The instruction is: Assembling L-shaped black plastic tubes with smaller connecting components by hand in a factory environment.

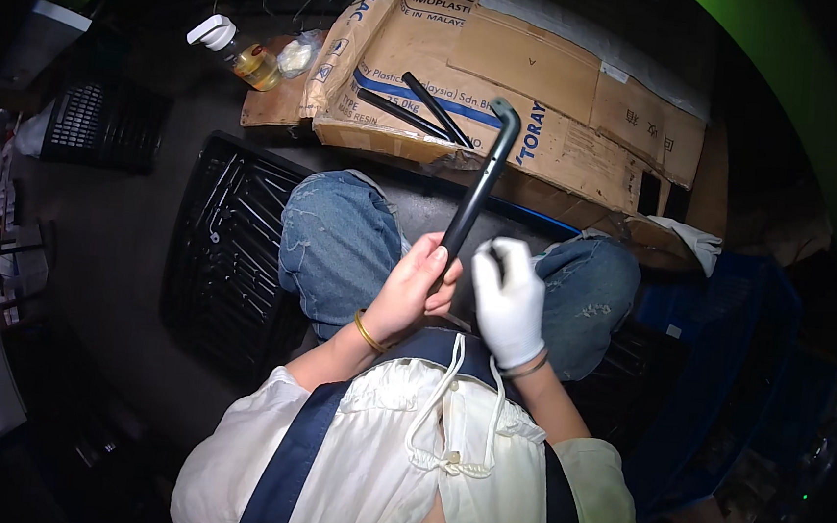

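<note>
My bare left hand [419, 283] is wrapped round the lower end of a black metal tube [472, 202]. The tube slants up and away, and its far end bends over into a short flattened tip with a hole. Small holes run along its side. Just right of the tube, and apart from it, is my right hand [515, 308] in a white glove. Its thumb and fingers are curled towards each other and slightly blurred; a dark spot shows between them, which I cannot make out. Two straight black tubes [406, 113] lie on the cardboard ahead.
Printed cardboard [582, 186] covers the work surface in front of my knees. A bottle with a white lid [248, 56] stands at its far left. On the floor at left is a black crate [200, 161] of several dark metal parts. Blue bins [706, 353] stand at right.
</note>
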A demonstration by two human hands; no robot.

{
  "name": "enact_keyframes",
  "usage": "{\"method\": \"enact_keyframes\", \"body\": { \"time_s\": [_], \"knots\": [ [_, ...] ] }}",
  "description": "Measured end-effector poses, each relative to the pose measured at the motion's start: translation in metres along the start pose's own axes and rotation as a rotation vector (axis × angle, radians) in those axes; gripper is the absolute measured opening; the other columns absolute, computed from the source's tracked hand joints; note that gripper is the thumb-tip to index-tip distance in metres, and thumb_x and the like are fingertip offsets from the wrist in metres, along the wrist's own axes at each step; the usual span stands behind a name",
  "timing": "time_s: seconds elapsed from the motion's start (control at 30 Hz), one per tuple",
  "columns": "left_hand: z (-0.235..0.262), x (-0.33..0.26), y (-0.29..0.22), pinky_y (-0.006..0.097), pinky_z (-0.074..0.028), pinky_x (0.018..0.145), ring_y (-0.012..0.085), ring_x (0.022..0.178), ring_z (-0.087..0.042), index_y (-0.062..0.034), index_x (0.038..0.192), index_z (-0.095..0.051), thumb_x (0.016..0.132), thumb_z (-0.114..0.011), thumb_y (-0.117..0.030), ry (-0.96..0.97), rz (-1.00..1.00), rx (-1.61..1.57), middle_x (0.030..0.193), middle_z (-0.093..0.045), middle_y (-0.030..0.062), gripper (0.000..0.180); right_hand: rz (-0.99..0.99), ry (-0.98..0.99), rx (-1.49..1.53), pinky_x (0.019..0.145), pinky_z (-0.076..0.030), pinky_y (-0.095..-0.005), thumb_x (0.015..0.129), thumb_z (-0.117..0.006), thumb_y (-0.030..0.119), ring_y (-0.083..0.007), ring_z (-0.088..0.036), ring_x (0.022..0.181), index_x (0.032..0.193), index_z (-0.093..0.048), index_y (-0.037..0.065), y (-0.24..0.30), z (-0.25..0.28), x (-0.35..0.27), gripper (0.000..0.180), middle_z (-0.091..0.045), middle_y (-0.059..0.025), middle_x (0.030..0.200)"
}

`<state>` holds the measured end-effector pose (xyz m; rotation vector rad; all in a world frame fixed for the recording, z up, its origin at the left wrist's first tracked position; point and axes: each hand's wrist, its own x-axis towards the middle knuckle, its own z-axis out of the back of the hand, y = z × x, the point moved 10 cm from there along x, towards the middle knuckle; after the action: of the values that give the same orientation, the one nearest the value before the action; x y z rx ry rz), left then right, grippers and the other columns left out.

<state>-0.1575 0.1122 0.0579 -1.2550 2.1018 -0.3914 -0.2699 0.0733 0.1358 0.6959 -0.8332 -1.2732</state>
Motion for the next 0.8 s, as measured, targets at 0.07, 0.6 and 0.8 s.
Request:
{"method": "enact_keyframes", "body": {
  "time_s": [0.07,0.6,0.8],
  "knots": [
    [-0.027,-0.008,0.012,0.016,-0.027,0.040,0.0026,0.049,-0.033,-0.0042,0.129,-0.046,0.107,-0.031,-0.035,0.166,0.246,-0.358,0.075,-0.038,-0.0008,0.041,0.059,-0.146,0.296,0.052,-0.048,-0.0337,0.097,-0.057,0.017,-0.0211,-0.063,0.058,0.104,-0.060,0.000,-0.026,0.007,0.018,0.018,-0.065,-0.0016,0.072],
    [-0.029,-0.003,-0.004,0.023,-0.046,0.077,0.0087,0.088,-0.054,-0.0037,0.150,-0.023,0.103,-0.045,-0.016,0.136,-0.197,0.520,0.118,-0.052,0.0074,0.053,-0.365,0.260,0.145,0.072,-0.050,-0.0360,0.093,-0.064,0.021,-0.0255,-0.066,0.078,0.098,-0.060,0.000,-0.045,-0.015,0.046,0.022,-0.067,-0.0160,0.086],
    [-0.013,0.002,-0.018,0.016,-0.034,0.042,0.0042,0.052,-0.040,-0.0043,0.150,-0.024,0.106,-0.035,-0.034,0.050,-0.130,0.223,0.107,-0.052,0.0060,0.054,-0.129,0.202,0.078,0.084,-0.050,-0.0375,0.096,-0.054,0.010,-0.0332,-0.065,0.098,0.112,-0.059,0.001,-0.027,0.009,0.021,0.020,-0.065,-0.0191,0.102]
  ]
}}
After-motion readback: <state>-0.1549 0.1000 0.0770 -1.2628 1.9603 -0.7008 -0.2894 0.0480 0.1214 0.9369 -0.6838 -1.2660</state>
